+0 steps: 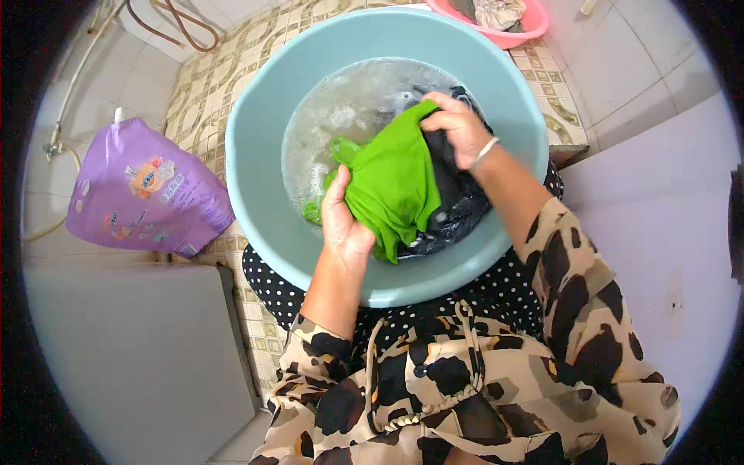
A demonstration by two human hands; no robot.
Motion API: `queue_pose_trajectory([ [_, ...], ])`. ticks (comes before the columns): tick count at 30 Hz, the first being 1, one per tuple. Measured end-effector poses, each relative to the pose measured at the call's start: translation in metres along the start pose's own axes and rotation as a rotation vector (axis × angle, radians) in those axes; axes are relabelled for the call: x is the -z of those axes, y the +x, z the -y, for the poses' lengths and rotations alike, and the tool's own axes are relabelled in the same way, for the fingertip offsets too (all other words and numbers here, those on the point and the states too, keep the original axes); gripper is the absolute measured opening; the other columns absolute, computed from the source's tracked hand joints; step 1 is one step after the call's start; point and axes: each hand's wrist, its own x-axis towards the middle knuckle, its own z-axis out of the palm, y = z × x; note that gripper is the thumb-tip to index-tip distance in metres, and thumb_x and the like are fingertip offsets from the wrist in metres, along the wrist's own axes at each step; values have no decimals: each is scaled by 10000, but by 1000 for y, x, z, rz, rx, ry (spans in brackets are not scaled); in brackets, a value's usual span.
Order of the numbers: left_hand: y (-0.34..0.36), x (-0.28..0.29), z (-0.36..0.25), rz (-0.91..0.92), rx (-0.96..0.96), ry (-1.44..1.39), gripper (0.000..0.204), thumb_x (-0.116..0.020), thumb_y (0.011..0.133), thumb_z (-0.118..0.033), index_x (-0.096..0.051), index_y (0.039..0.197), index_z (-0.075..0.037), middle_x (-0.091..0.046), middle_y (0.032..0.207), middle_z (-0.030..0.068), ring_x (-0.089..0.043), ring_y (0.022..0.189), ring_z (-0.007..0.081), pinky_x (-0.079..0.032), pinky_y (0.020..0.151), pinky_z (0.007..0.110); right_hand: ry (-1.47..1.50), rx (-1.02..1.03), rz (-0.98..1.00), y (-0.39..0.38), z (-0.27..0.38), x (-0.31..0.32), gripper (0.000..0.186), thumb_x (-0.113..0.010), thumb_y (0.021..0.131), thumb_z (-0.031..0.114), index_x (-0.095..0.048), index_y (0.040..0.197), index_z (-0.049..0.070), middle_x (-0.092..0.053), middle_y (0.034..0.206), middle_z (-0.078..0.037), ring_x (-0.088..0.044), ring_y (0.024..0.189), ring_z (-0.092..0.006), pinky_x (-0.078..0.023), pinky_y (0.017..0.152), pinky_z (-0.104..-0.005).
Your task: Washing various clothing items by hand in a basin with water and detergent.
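A bright green cloth garment point(397, 174) is stretched between my hands above a large light-blue basin point(260, 159). My right hand point(459, 130) pinches its upper right corner, with a white band on the wrist. On the lower left side, my left hand point(343, 221) grips the garment's edge, thumb up along it and the fingers partly hidden under the fabric. Part of the green cloth hangs down into the cloudy, sudsy water point(325, 116). Wet black clothing point(457, 198) lies in the basin's right side, beneath and beside the green garment.
A purple spouted pouch point(147, 194) stands left of the basin, behind a grey box-like surface point(139, 349). Beyond the basin sits a pink tub point(535, 19) with cloth in it. Tiled walls and a pale panel point(659, 232) close in the right side. A hose point(182, 27) hangs at upper left.
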Motion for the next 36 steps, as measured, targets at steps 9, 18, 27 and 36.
queue_pose_trajectory([
  [9,17,15,10,25,42,3,316,-441,868,-335,-539,1030,-83,-590,998,73,-559,906,222,-442,802,377,-1464,474,162,-11,-30,-114,220,-533,691,273,-604,615,79,-582,587,-133,-587,534,-292,-450,466,-409],
  [18,4,20,1,-351,-58,116,263,-445,876,-350,-582,870,-126,-538,701,10,-514,655,118,-445,622,326,-1215,801,289,-51,-40,-134,175,-508,723,239,-540,603,116,-521,550,-92,-547,509,-275,-444,449,-371],
  [27,-12,-31,-40,-116,25,356,322,-524,834,-391,-535,847,-69,-582,809,76,-571,721,198,-482,678,339,-198,-342,669,-21,-5,-10,344,-519,818,148,-485,1121,-12,-561,1062,-49,-502,979,-108,-385,864,-248],
  [36,-7,-11,-31,-205,-503,1137,208,-544,846,-234,-548,772,-40,-556,740,14,-498,628,97,-423,609,239,-915,-121,727,-29,-19,-12,115,-499,759,25,-554,853,-12,-554,728,32,-471,680,-24,-400,598,-198],
])
